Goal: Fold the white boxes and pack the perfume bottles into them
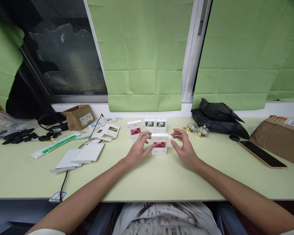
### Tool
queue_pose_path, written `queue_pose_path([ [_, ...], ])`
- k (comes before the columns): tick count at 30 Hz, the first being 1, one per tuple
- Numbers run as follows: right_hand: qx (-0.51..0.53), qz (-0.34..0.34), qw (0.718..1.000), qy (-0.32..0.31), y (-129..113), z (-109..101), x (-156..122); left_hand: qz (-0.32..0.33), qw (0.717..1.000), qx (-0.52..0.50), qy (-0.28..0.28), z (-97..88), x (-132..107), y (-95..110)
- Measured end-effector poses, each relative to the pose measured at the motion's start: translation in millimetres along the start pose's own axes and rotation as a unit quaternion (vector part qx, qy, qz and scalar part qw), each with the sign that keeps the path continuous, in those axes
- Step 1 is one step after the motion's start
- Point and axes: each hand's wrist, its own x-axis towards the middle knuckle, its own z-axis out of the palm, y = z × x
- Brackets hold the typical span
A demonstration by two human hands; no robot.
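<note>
A small white box with a red flower picture (159,144) stands upright on the pale green table (147,176) in front of me. My left hand (139,148) grips its left side, thumb on the front and fingers over the top edge. Just to the box's right, my right hand (183,146) hovers with its fingers apart and curved, holding nothing; its fingertips are near the box's open side flap. A second red-picture box (134,130) and two green-picture boxes (149,124) (161,124) stand behind.
Flat unfolded cartons (79,156) and a black cable (65,178) lie to the left, beside a cardboard box (78,117) and black parts (18,136). To the right are small glass bottles (197,129), a black bag (218,118), a phone (261,154) and a brown parcel (280,137).
</note>
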Motion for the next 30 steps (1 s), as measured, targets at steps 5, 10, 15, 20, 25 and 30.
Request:
queue_pose_path([
  [5,0.047,-0.003,0.998,-0.046,-5,0,-2,0.052,0.997,0.048,0.011,1.7,-1,-3],
  [10,0.025,-0.021,0.996,-0.082,-10,1,-2,0.074,0.996,0.046,0.012,0.5,-2,-2],
  [15,-0.037,-0.068,0.993,-0.094,-11,-4,-1,0.091,0.995,0.028,0.020,-2.8,-3,0],
  [20,-0.062,-0.118,0.986,-0.100,-13,-5,0,0.092,0.996,-0.015,0.009,-7.4,-2,1],
  [25,-0.053,-0.102,0.990,-0.086,-15,-3,-3,0.067,0.997,-0.041,0.012,-8.2,-1,7],
  [30,-0.061,-0.124,0.988,-0.063,-13,-1,-5,0.068,0.997,-0.016,0.013,-3.3,-4,9],
])
